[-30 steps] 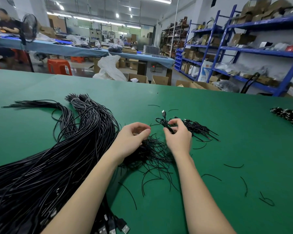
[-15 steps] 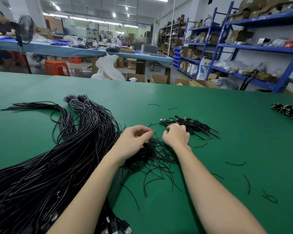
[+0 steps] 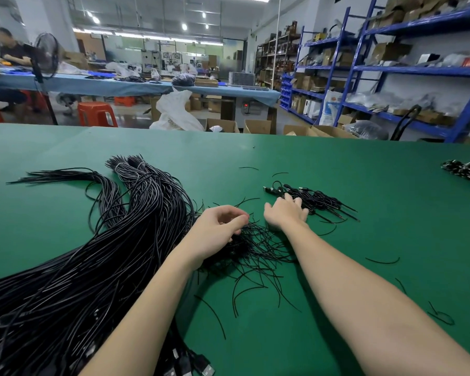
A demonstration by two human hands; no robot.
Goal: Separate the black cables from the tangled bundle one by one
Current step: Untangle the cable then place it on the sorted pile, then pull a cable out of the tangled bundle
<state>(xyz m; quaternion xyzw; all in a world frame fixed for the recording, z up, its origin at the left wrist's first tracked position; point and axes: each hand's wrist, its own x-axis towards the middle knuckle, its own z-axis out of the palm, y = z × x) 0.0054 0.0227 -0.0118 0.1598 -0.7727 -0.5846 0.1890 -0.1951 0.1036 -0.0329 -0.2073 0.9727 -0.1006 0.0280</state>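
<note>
A green table [image 3: 337,185] carries a big sweep of thick black cables [image 3: 92,253] on the left, a tangle of thin black wires [image 3: 255,248] in the middle and a small pile of separated cables [image 3: 315,199] beyond it. The left hand [image 3: 217,229] rests on the tangle, fingers curled with thumb and forefinger pinched near thin strands, though an actual grip cannot be told. The right hand [image 3: 285,214] lies with loosely spread fingers on the near edge of the separated pile.

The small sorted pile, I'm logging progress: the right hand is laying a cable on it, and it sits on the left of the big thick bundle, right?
Not quite. The head view shows the small sorted pile right of the thick bundle, under the right hand.
</note>
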